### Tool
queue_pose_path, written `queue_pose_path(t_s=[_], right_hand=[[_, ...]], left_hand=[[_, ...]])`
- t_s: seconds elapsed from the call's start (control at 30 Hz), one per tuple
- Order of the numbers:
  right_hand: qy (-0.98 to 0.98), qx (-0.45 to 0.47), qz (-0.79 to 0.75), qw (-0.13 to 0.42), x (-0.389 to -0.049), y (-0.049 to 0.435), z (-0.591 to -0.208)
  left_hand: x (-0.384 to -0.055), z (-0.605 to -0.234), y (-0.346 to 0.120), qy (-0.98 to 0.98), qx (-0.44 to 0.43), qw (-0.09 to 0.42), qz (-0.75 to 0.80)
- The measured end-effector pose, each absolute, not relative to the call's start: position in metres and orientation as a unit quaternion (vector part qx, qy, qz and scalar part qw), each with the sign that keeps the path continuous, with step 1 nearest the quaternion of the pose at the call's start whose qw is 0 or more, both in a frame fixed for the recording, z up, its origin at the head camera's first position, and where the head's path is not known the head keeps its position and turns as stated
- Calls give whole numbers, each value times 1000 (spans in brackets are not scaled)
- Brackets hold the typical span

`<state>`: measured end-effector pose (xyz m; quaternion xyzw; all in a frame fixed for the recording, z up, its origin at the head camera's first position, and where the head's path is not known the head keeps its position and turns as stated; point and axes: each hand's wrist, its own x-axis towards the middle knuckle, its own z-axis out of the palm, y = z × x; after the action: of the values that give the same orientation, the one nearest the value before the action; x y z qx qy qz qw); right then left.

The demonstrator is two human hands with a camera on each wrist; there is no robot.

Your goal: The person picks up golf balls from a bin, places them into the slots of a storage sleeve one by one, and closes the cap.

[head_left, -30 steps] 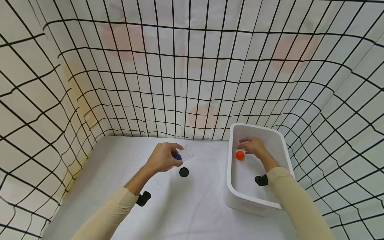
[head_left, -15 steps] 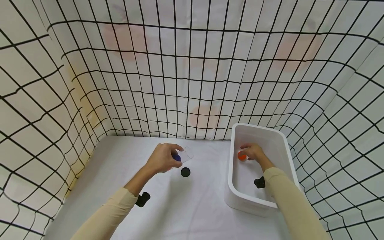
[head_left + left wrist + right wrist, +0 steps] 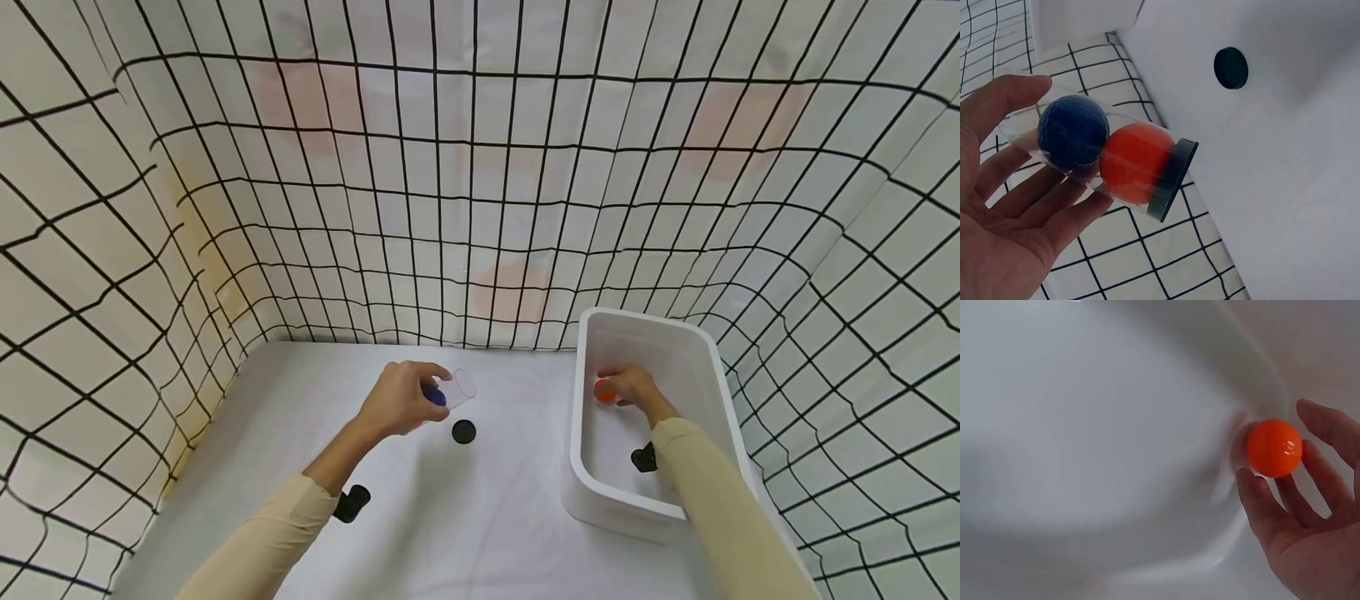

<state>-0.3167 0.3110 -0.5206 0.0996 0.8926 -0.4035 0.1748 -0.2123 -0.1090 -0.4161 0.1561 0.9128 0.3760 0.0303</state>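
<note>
The left hand (image 3: 397, 400) pinches a clear tube (image 3: 460, 388), its thumb over the upper wall and its other fingers spread along the underside, palm turned in toward the tube. The tube lies tilted across the grip, above the table, its clear round rim sticking out past the thumb and fingertips in the head view. Inside it a blue ball (image 3: 1074, 133) touches a red ball (image 3: 1138, 164), which sits against the black cap (image 3: 1173, 181) at the far end. The right hand (image 3: 633, 387) reaches down into a white bin (image 3: 611, 512), fingers bent and parted around an orange ball (image 3: 1274, 448) near the bin's wall; the thumb tip shows a gap from the ball, and whether the other fingers grip it I cannot tell. Both forearms, in beige sleeves (image 3: 273, 533), slant inward from the lower edge, the right one crossing the bin's rim. Beneath the left hand a black disc (image 3: 463, 432) lies on the white table (image 3: 517, 483); a black elbow-shaped piece (image 3: 354, 503) is partly hidden by the left sleeve, and another black piece (image 3: 642, 458) rests in the bin beside the right sleeve. A black grid (image 3: 517, 200) surrounds the table.
</note>
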Motion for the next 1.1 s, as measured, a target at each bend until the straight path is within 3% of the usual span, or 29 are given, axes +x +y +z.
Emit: queue_pose_path(t_s=[0.23,0.67,1.1], right_hand=[[894,117,-383,198,-316,309,-520],[905,114,-383,147,-317,304,-527],[890,93,-407,180,-316,298,-531]], left_hand=[[-212,-416,-111,909,144,33,389],[-212,-416,-113,915,144,30,376],[-214,-418,-115,916,144,27,373]])
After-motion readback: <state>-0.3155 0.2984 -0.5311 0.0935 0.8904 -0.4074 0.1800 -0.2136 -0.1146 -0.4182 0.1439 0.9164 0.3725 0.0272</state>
